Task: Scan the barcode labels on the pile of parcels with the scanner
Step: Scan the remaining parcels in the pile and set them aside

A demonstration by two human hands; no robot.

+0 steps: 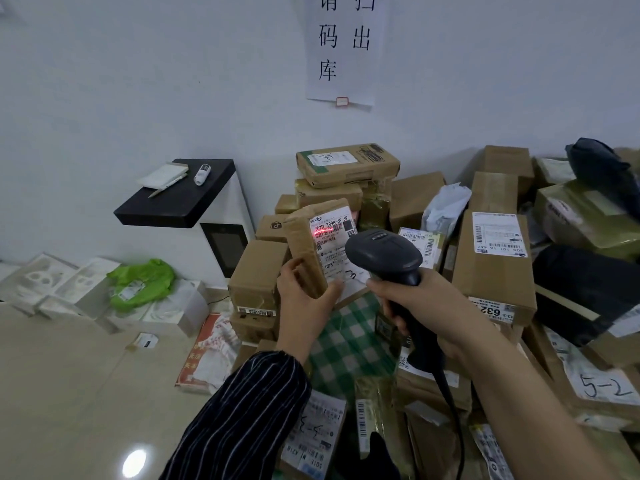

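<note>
Parcels in a pile (491, 265), mostly brown cartons with a few soft mailers, fill the right half of the view, stacked against a white wall and spilling across the floor toward the camera. Many show white barcode labels facing up or sideways. Nothing marks which ones are already scanned, so the job looks far from finished, with one parcel in hand now and most of the heap likely left.

One small brown parcel (304, 244) is lifted clear in front of the pile, near the centre, standing upright with its label turned toward the scanner.

The left hand (304, 299), reaching out of a dark striped sleeve, grips this parcel at its lower end, thumb lying across the label side and fingers around the side.

The right hand (415, 299), on a bare forearm, is wrapped around the handle of the dark scanner (384, 258), whose head points left at the parcel, just beside it. Whether a finger presses the trigger cannot be told. Its cable hangs down.

The label (334, 237) carries a red scan line (325, 232) across its upper barcode, so this scan appears under way.
</note>
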